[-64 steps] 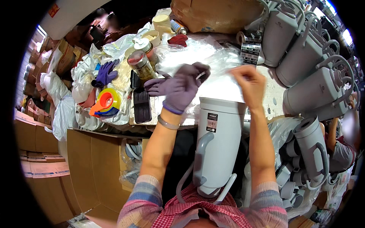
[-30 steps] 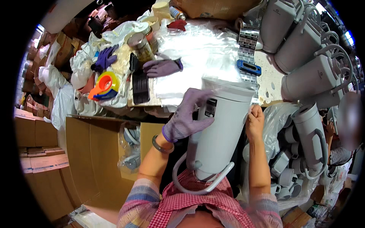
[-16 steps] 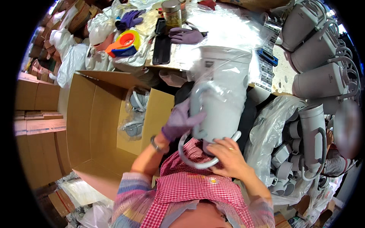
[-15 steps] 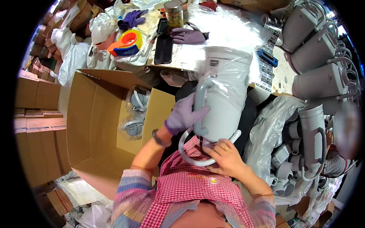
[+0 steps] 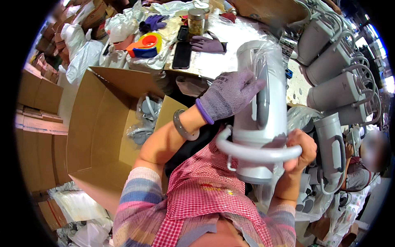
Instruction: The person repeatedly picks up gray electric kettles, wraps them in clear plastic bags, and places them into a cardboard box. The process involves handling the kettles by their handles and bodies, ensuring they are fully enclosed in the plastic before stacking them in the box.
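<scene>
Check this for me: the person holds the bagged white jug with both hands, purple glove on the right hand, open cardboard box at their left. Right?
Not quite. The head view shows the purple glove on the left hand; the right hand is bare. Both do hold the bagged white jug, and the open cardboard box is at their left.

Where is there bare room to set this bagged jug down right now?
The open cardboard box has bare floor along its near wall; its far corner holds bagged parts. The table is crowded: tape dispenser, black phone, jar and spare glove. To the right, stacked grey jugs leave no gap. Both hands grip the jug.
</scene>
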{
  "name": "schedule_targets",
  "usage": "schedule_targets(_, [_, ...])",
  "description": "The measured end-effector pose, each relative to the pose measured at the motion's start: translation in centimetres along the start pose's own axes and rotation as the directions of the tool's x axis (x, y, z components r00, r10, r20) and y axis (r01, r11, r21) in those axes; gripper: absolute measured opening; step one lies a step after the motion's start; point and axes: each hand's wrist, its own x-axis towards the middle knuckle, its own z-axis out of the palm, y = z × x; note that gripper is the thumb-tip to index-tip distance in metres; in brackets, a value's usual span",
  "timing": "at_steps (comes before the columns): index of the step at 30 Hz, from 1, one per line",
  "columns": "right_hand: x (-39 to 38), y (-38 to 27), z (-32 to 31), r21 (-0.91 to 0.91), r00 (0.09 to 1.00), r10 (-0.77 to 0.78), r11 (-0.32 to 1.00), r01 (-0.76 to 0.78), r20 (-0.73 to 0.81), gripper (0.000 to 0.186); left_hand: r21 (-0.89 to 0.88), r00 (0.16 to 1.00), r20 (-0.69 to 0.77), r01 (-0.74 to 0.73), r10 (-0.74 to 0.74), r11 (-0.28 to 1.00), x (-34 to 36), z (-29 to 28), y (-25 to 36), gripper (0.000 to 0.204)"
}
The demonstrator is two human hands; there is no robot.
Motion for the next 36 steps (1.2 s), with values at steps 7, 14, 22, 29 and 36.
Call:
schedule_targets(7, [3.0,-3.1,1.3,-0.150,0.877,-0.331,0.904,0.401,0.349,0.066,-0.237,0.970,-0.126,-0.232,0.207,0.943,-2.6,-3.3,3.4,0.023])
schedule_targets(14, [4.9,-9.5,1.8,-0.025,0.998,0.060,0.998,-0.060,0.001,0.079,-0.021,0.915,-0.246,-0.334,0.319,0.942,-12.6,-6.1,7.6,0.038])
schedule_targets(22, [12.3,-12.4,6.7,0.114,0.868,-0.455,0.891,0.440,0.201,0.065,-0.002,0.902,-0.330,0.296,-0.280,0.955,-28.8,-27.1,10.5,0.048])
schedule_targets(29, [6.0,-5.4,14.7,0.220,0.849,-0.034,0.970,-0.098,0.527,0.028,0.614,0.693,-0.626,0.720,-0.357,0.323,-43.8,-24.8,-8.7,0.043])
schedule_targets(36, [0.7,0.4,10.6,-0.197,0.787,0.243,0.968,-0.158,0.567,0.027,0.665,0.693,-0.200,0.615,-0.693,0.423,-47.1,-13.9,-37.4,0.037])
